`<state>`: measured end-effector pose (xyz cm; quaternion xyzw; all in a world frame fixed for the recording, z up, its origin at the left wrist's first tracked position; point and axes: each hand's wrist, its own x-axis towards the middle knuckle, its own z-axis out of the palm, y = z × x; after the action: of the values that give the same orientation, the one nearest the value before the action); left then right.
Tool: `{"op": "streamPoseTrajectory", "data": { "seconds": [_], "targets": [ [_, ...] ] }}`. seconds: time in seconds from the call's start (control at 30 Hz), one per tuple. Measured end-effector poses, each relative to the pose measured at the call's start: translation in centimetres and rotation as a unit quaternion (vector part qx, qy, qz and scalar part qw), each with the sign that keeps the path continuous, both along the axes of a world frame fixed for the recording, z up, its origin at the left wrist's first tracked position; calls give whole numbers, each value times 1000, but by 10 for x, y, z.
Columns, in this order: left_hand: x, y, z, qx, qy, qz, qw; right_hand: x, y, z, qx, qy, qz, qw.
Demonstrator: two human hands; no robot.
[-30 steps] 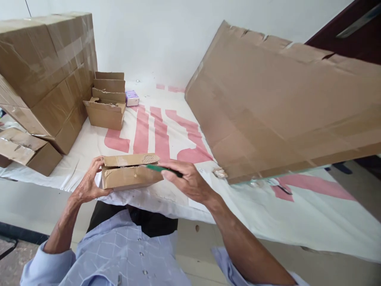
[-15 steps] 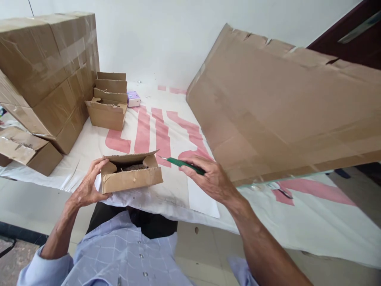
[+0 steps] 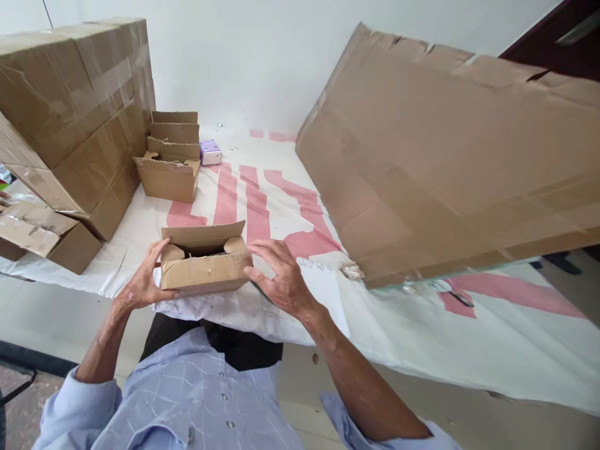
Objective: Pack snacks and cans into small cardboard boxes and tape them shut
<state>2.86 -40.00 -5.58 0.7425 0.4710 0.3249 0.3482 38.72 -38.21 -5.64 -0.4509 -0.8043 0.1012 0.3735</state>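
Worktop (image 3: 403, 319) bears the cardboard carton (image 3: 206, 274) at the edge nearest us, back flap (image 3: 204, 236) raised, so its inside seems reachable. Our left hand (image 3: 140, 281) grasps the left end; our right hand (image 3: 285, 278), apart half a second ago, now touches the right. Whether those fingers grip the dark sliver (image 3: 261, 292) beneath, we cannot tell.
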Motion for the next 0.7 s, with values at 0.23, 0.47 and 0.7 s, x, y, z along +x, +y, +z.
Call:
{"op": "streamPoseTrajectory", "data": {
  "seconds": [0.23, 0.47, 0.7],
  "targets": [
    [15, -4, 12, 32, 3, -44, 999, -26, 12, 21, -94, -67, 145, 983],
    [27, 3, 20, 37, -30, -98, 994, 30, 16, 4, -248, 53, 81, 964],
    [41, 12, 7, 61, -1, -63, 996, 45, 23, -13, -278, 118, 34, 953]
  ]
}}
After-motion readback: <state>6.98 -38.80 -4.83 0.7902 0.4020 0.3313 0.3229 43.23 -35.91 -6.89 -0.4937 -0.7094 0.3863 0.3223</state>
